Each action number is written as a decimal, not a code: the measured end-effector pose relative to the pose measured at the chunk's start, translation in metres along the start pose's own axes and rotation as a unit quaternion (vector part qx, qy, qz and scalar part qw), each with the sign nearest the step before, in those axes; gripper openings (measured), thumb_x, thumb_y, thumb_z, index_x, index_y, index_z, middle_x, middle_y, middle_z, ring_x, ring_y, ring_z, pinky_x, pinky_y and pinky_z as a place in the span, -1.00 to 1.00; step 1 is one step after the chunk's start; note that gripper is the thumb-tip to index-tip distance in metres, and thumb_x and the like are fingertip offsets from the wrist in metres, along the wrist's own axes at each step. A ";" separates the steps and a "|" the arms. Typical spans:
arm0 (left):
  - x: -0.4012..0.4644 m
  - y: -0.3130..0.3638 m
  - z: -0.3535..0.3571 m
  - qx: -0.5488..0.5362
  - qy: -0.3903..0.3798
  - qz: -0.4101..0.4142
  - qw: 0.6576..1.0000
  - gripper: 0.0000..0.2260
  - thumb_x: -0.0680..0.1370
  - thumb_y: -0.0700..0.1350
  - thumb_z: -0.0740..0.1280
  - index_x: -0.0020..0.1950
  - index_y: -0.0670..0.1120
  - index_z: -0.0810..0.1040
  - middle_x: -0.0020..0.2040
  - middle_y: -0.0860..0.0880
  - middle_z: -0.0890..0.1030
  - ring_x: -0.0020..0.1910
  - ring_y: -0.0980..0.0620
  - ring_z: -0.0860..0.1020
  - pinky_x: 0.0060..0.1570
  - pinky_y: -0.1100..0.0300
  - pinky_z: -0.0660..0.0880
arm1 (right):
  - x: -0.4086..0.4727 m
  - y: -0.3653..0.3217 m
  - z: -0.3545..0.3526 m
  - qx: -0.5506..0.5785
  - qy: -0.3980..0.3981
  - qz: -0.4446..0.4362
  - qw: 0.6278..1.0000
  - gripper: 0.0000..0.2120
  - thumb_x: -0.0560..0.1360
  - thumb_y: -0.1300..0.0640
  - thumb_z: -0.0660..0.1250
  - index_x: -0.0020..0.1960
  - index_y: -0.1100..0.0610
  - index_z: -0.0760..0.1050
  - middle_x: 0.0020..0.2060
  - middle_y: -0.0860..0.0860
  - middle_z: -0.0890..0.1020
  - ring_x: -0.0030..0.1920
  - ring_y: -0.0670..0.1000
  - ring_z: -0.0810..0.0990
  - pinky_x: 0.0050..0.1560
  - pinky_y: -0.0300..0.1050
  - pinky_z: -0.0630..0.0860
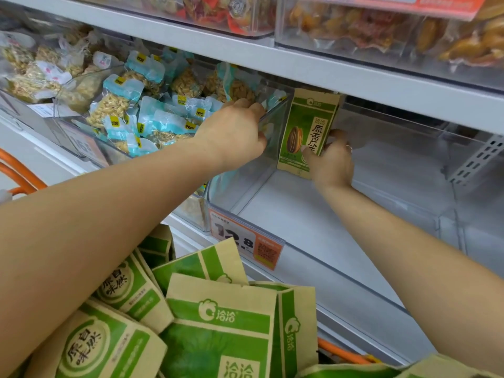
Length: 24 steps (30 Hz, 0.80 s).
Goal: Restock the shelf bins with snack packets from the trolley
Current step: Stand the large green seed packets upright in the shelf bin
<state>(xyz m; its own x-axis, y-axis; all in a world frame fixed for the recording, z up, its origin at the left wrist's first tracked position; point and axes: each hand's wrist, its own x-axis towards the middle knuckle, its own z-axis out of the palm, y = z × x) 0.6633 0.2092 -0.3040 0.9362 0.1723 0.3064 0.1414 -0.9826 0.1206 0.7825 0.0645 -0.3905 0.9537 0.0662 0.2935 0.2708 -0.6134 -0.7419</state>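
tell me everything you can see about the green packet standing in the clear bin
The packet is a flat pouch of tan, paper-looking material with green panels, dark printed characters and a picture of a striped sunflower seed. It stands upright, tilted slightly, at the back left of the clear bin, close beside the bin's left wall, its top near the shelf above. The right hand pinches its lower right edge, thumb on the front. The left hand grips the bin wall and does not touch the packet.

Left hand's fingers (255, 107) hidden over the clear bin wall (272, 124).
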 end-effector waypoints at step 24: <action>-0.162 0.096 -0.113 -0.250 -0.268 0.119 0.923 -0.69 0.48 0.25 0.33 0.05 0.08 0.63 -0.06 0.10 0.67 -0.05 0.22 0.60 0.05 0.20 0.50 | -0.165 -0.025 -0.192 0.321 -0.380 0.110 0.861 -0.38 0.37 -0.34 0.14 0.12 0.12 0.57 0.02 0.06 0.68 0.11 0.04 0.62 0.22 0.00 0.46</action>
<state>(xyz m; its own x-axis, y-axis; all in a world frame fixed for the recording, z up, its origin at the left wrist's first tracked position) 0.4884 0.0951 -0.2352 0.9652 -0.2354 -0.1140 -0.1301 -0.8101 0.5716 0.5928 -0.0819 -0.3045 0.7354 0.6490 -0.1948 -0.1434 -0.1320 -0.9808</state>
